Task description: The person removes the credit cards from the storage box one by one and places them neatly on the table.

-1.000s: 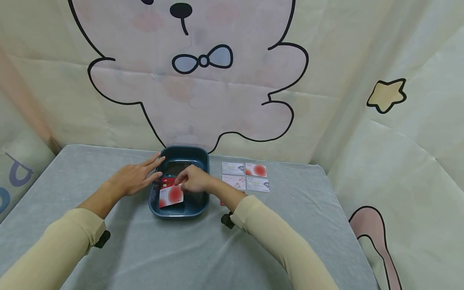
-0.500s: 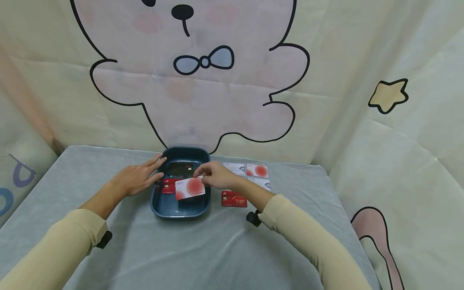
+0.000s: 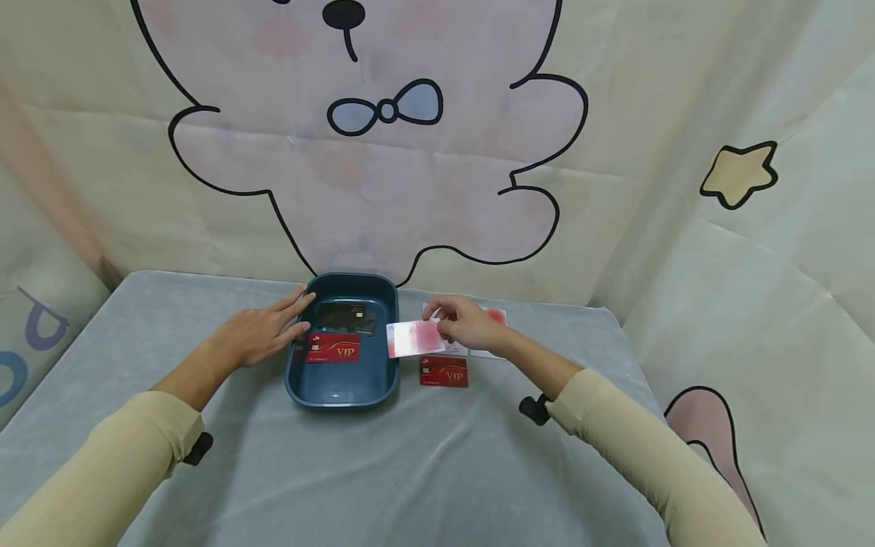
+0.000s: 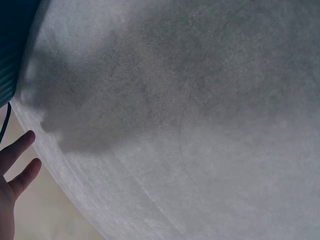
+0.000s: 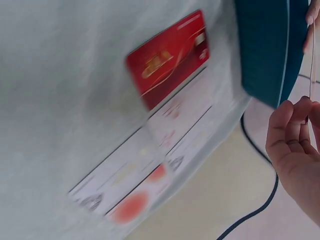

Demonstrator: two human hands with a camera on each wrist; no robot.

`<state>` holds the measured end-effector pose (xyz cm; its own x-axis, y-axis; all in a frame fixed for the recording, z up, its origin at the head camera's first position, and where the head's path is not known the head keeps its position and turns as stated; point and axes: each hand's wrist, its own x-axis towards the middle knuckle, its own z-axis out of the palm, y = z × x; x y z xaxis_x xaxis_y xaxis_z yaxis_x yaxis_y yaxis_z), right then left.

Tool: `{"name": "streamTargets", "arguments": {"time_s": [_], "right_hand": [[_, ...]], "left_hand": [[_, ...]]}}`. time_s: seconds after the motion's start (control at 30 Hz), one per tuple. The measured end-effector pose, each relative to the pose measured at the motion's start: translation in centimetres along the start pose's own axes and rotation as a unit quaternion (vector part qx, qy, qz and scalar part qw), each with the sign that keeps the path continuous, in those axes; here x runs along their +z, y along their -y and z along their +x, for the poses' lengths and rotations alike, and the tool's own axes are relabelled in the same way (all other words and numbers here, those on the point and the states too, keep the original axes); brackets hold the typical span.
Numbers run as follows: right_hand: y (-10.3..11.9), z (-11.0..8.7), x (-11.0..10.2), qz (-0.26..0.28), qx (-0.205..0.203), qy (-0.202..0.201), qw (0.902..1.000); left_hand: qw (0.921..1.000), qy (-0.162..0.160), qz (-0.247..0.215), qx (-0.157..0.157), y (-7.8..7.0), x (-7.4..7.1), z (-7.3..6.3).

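My right hand (image 3: 472, 323) pinches a white card with a red circle (image 3: 409, 339) by its right end, held over the right rim of the dark blue tray (image 3: 342, 393). Seen from the right wrist, that card is edge-on between thumb and fingertips. Inside the tray lie a red VIP card (image 3: 333, 348) and, farther back, a black card (image 3: 342, 317). My left hand (image 3: 256, 338) has its fingers extended, with the tips against the tray's left rim. In the left wrist view only a few fingers (image 4: 22, 177) show, at the lower left.
Right of the tray a red VIP card (image 3: 444, 373) lies on the grey cloth (image 3: 383, 471). Behind it are several pale cards, partly hidden by the right hand; the right wrist view shows a white card with red spots (image 5: 131, 206) among them. A printed curtain (image 3: 410, 190) hangs behind the table.
My right hand has lifted the white card with the red circle off the red card in the tray and carried it right to the tray's edge. My left hand stays at the left rim.
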<state>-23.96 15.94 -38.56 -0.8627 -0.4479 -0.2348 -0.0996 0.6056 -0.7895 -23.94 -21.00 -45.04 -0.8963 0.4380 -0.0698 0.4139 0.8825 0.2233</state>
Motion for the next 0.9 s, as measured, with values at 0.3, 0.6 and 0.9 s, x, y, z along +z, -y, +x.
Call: {"name": "streamTargets", "arguments": {"time_s": [0.3, 0.6, 0.9], "right_hand": [[-3.6, -2.0, -1.9, -0.02, 0.038, -0.025, 0.9987], [-9.0, -4.0, -3.0, -0.008, 0.054, -0.037, 0.9978], [-11.5, -5.6, -3.5, -0.018, 0.075, -0.036, 0.9963]], "left_hand": [[1.0, 0.002, 0.003, 0.003, 0.3, 0.1, 0.0], [1.0, 0.004, 0.002, 0.003, 0.2, 0.0, 0.0], [1.0, 0.005, 0.001, -0.002, 0.2, 0.1, 0.1]]}}
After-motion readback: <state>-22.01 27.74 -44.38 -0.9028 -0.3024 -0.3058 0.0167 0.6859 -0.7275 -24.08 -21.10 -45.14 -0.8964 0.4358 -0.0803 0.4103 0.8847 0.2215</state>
